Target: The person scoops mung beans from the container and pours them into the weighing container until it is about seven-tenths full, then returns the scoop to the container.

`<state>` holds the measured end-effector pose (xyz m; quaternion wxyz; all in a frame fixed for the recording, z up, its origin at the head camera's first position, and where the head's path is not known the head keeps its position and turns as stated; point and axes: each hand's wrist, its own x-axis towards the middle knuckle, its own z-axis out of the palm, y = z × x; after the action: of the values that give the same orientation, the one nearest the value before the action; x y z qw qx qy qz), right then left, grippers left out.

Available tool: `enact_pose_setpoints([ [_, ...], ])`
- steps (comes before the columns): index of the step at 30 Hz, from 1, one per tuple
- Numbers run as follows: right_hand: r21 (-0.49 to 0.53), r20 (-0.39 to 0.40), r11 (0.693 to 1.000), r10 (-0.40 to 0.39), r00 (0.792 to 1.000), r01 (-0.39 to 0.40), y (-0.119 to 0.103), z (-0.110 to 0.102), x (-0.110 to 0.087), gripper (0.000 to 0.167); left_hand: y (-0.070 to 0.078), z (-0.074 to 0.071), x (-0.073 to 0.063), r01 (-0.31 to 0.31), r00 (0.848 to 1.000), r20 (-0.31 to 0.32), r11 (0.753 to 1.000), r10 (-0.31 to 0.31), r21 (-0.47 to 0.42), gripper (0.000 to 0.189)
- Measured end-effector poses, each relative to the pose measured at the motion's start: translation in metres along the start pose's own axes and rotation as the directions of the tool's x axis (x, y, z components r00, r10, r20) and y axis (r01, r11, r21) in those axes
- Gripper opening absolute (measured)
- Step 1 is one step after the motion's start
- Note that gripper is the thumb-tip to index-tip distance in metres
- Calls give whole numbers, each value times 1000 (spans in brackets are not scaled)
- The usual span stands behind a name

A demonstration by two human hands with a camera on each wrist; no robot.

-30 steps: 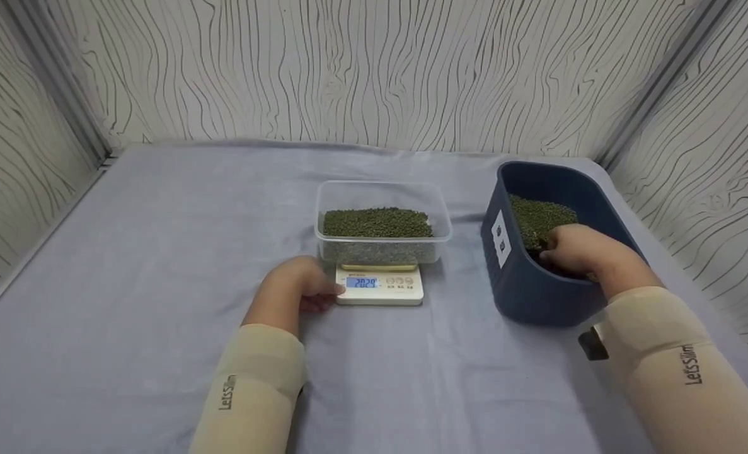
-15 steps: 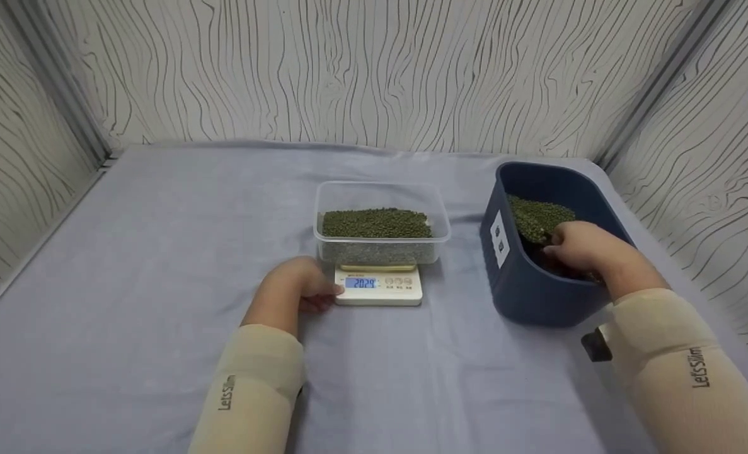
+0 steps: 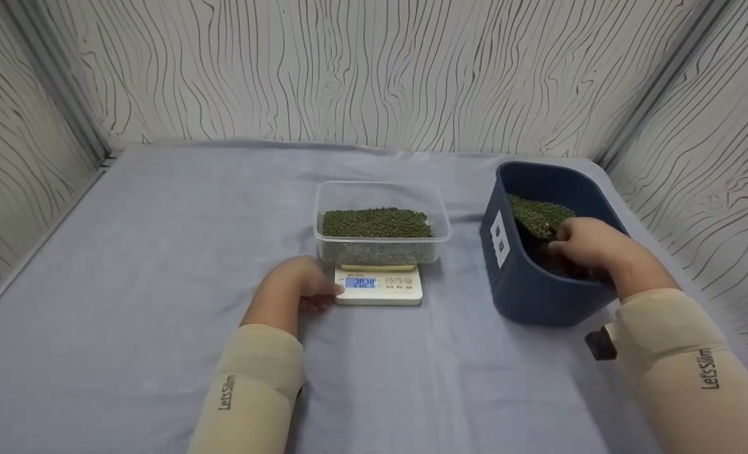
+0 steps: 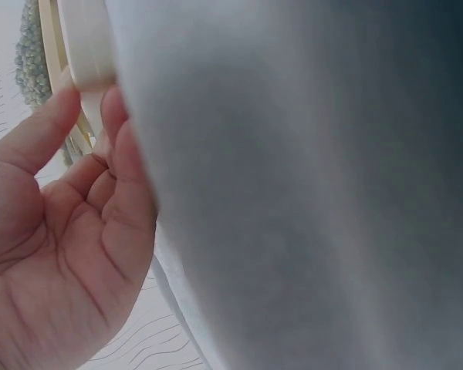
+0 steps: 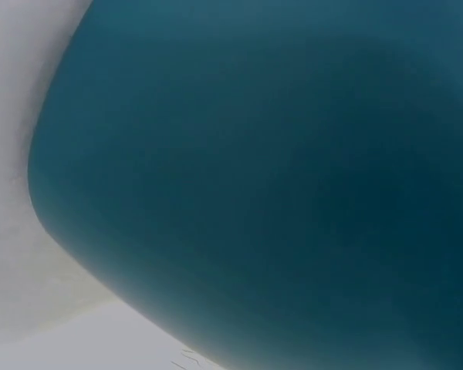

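A clear plastic box [image 3: 383, 249] part-filled with green mung beans [image 3: 374, 222] stands on a white kitchen scale [image 3: 405, 296], whose blue display is lit. My left hand [image 3: 298, 280] pinches the scale's left front corner, thumb on the edge and fingers bent beside it. In the left wrist view, that hand [image 4: 69, 208] is seen palm-side against the scale [image 4: 89, 46]. Inside the blue bin [image 3: 531, 302], my right hand [image 3: 585, 243] has its fingers curled on what looks like a scoop, mostly hidden, with beans [image 3: 540, 214] heaped at its far side.
The bin has tall walls and a white label [image 3: 500, 239] on its left side; its wall [image 5: 255, 185] fills the right wrist view and hides the right hand. A grey cloth [image 3: 159, 252] covers the table. Patterned panels [image 3: 348, 75] enclose the back and sides.
My right hand has shifted slightly up and right inside the bin, and the beans by its fingers have moved. The left hand and the box look the same.
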<state>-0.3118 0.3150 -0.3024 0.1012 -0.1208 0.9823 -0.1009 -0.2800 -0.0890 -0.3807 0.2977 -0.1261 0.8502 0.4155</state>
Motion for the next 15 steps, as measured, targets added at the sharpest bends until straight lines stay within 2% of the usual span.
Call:
enact_pose_setpoints([
  [15, 24, 5, 1000, 3, 1000, -3, 0, -11, -8, 20, 0, 0, -2, -25, 1000, -7, 999, 26, 33, 21],
])
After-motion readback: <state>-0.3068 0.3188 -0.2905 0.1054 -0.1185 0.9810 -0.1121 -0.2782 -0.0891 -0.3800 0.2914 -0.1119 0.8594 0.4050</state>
